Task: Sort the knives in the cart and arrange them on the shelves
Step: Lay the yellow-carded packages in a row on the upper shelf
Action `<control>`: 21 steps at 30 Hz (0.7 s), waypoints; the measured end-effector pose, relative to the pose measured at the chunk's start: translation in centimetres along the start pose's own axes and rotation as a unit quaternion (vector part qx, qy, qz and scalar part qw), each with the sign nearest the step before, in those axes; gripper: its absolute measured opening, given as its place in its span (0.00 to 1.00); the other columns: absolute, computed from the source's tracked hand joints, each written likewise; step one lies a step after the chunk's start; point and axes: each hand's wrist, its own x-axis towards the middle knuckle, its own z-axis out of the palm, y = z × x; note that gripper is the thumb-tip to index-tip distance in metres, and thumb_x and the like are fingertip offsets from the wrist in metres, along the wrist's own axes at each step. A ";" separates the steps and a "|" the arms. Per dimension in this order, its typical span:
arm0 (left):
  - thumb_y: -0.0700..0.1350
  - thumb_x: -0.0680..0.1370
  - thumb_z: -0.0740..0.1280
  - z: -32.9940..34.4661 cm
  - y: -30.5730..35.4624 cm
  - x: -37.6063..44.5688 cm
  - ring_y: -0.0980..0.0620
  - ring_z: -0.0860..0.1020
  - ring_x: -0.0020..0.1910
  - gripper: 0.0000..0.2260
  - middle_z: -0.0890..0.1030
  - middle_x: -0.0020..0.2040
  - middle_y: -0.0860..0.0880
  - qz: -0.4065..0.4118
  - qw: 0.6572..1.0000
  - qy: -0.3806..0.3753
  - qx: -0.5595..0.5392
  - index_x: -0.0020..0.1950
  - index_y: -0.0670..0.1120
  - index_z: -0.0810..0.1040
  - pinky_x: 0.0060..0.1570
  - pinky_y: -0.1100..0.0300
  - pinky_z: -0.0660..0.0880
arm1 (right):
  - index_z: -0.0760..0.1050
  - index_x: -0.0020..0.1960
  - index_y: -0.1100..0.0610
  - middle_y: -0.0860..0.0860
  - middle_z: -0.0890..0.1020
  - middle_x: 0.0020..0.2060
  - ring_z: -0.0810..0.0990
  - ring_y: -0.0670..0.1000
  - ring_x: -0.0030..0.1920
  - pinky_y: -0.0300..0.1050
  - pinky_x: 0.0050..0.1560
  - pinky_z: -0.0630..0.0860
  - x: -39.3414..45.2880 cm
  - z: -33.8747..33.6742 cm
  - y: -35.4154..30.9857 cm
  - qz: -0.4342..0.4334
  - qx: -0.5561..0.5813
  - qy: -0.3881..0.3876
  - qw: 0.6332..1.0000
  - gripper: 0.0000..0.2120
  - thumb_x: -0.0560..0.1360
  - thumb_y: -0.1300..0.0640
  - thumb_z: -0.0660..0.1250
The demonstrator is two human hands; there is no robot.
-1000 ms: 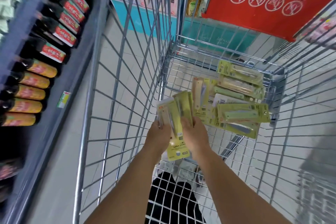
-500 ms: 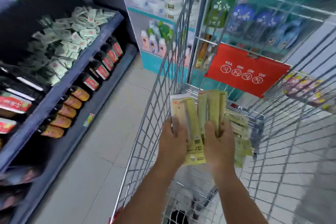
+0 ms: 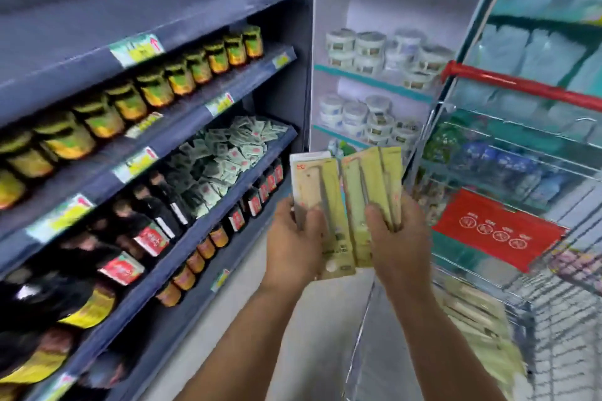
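Both hands hold a fanned stack of knife packs, yellow-green cards with a knife under clear plastic, raised in front of me. My left hand grips the left packs, thumb across their front. My right hand grips the right packs the same way. The wire cart stands to the right, with more knife packs lying blurred inside it. Grey shelves rise on the left.
The grey shelves carry jars, sachets and dark bottles. A white shelf unit with round tubs stands ahead. The cart has a red handle and a red sign. Bare floor lies below my arms.
My hands lifted the packs up out of the cart to chest height. The view swung up and left toward the grey shelves.
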 end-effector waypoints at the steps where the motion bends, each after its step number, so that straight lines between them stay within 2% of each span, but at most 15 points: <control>1: 0.46 0.78 0.64 -2.2 0.5 0.7 0.63 0.74 0.29 0.03 0.77 0.37 0.53 0.014 1.000 0.003 0.000 0.49 0.47 0.73 0.29 0.70 0.69 | 0.74 0.58 0.53 0.45 0.80 0.38 0.78 0.47 0.39 0.43 0.42 0.73 -0.7 1.6 -1.5 -0.010 0.002 0.000 1.000 0.14 0.73 0.52 0.67; 3: 0.47 0.78 0.64 -6.6 1.4 1.8 0.59 0.72 0.30 0.06 0.76 0.36 0.50 0.041 0.999 0.003 0.008 0.49 0.45 0.72 0.32 0.64 0.69 | 0.74 0.59 0.53 0.45 0.81 0.40 0.79 0.47 0.41 0.43 0.45 0.73 -2.1 5.0 -4.4 -0.030 0.010 0.002 0.999 0.15 0.73 0.52 0.67; 4: 0.47 0.78 0.64 -8.8 1.9 2.4 0.60 0.72 0.31 0.06 0.76 0.37 0.52 0.054 0.998 0.001 0.010 0.51 0.45 0.72 0.32 0.64 0.69 | 0.74 0.59 0.54 0.46 0.81 0.41 0.79 0.48 0.43 0.44 0.46 0.74 -2.8 6.6 -5.9 -0.035 0.013 -0.001 0.999 0.16 0.73 0.52 0.67; 6: 0.47 0.79 0.64 -13.0 2.6 3.2 0.65 0.74 0.32 0.06 0.77 0.38 0.56 0.074 0.997 0.007 0.005 0.53 0.47 0.71 0.32 0.70 0.69 | 0.73 0.62 0.54 0.49 0.83 0.45 0.80 0.52 0.45 0.47 0.49 0.76 -4.3 9.6 -8.8 -0.040 0.023 -0.016 0.999 0.19 0.73 0.50 0.67; 10: 0.47 0.79 0.63 -19.7 4.2 4.5 0.69 0.75 0.34 0.04 0.77 0.40 0.57 0.096 0.994 0.043 0.007 0.51 0.48 0.70 0.31 0.75 0.68 | 0.72 0.63 0.49 0.44 0.83 0.46 0.81 0.48 0.47 0.43 0.48 0.75 -6.8 14.1 -13.9 -0.072 0.051 -0.024 0.996 0.20 0.72 0.52 0.69; 13: 0.49 0.79 0.63 -22.9 5.5 5.3 0.65 0.77 0.36 0.04 0.79 0.42 0.55 0.087 0.995 0.050 -0.021 0.48 0.52 0.69 0.37 0.67 0.74 | 0.68 0.67 0.49 0.45 0.83 0.51 0.81 0.46 0.49 0.44 0.52 0.76 -7.6 16.4 -17.0 -0.096 0.072 -0.039 0.992 0.25 0.72 0.54 0.70; 15: 0.50 0.79 0.63 -24.7 6.6 6.0 0.64 0.78 0.37 0.05 0.78 0.42 0.57 0.093 0.993 0.066 -0.015 0.46 0.53 0.67 0.36 0.67 0.74 | 0.66 0.69 0.47 0.42 0.82 0.51 0.81 0.41 0.48 0.38 0.48 0.76 -7.6 17.6 -18.7 -0.111 0.096 -0.049 0.988 0.28 0.72 0.55 0.70; 17: 0.48 0.79 0.63 -26.2 7.7 6.7 0.67 0.77 0.37 0.04 0.77 0.42 0.58 0.115 0.990 0.079 -0.020 0.48 0.53 0.67 0.32 0.73 0.71 | 0.66 0.68 0.43 0.34 0.80 0.46 0.78 0.31 0.43 0.24 0.39 0.71 -7.7 18.8 -20.4 -0.132 0.108 -0.051 0.984 0.27 0.72 0.56 0.70; 19: 0.47 0.79 0.63 -27.6 8.7 7.6 0.71 0.76 0.37 0.05 0.77 0.43 0.59 0.127 0.988 0.087 -0.030 0.52 0.51 0.67 0.30 0.76 0.69 | 0.68 0.65 0.40 0.31 0.78 0.43 0.76 0.27 0.41 0.20 0.36 0.68 -7.6 19.9 -22.2 -0.152 0.114 -0.054 0.980 0.25 0.72 0.55 0.71; 21: 0.48 0.79 0.62 -28.9 9.7 8.6 0.68 0.77 0.39 0.08 0.77 0.45 0.59 0.136 0.986 0.094 -0.026 0.56 0.51 0.66 0.34 0.74 0.70 | 0.70 0.64 0.39 0.32 0.77 0.46 0.76 0.27 0.43 0.20 0.37 0.68 -7.1 21.0 -23.8 -0.159 0.124 -0.070 0.977 0.24 0.72 0.55 0.71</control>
